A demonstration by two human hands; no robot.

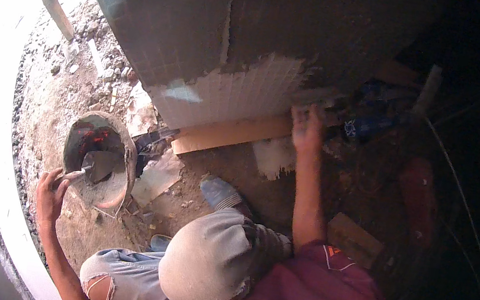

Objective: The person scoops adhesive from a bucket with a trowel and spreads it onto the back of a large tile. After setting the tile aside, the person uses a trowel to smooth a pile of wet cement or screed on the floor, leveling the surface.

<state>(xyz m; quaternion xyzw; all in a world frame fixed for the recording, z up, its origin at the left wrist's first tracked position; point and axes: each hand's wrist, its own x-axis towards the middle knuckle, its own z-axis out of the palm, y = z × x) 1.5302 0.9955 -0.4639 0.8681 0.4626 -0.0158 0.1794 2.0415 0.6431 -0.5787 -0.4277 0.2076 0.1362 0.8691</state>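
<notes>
My left hand (52,195), at the left, is closed round the handle of a trowel (101,166). The trowel's grey blade lies inside a worn, mortar-caked bucket (127,180). My right hand (307,129) is raised at the lower part of a wall (241,98), its fingers curled. A pale, flat shape shows just above those fingers, but blur and shadow hide what they hold. Grey wet-looking coating covers the wall's upper part; a paler, grid-marked area shows below it. A long tan board (233,135) runs along the wall's foot.
A pale cap (206,262) fills the lower middle, above jeans (127,278) and a blue shoe (218,193). Torn sheet scraps (159,178) and a cardboard piece (355,240) lie on the dirt. Rubble (81,60) spreads at left; a blue item (366,128) sits in deep shadow at right.
</notes>
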